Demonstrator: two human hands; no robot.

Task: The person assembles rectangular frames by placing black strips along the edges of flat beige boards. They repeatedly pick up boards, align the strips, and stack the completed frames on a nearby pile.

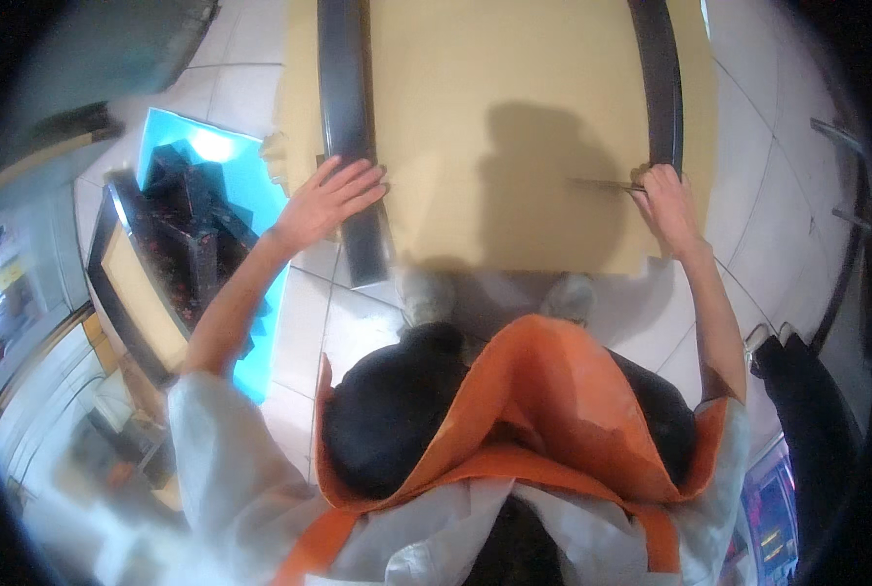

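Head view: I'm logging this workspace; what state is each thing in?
Left hand, open, on left dark strip
Right hand, closed around thin tool
Left dark strip, lying lengthwise
Right dark strip, lying lengthwise
Thin tool, pointing left
Brown sheet, flat, ragged-edged
Dark pieces, heaped
Orange apron, worn

No legible words, labels or numbers.
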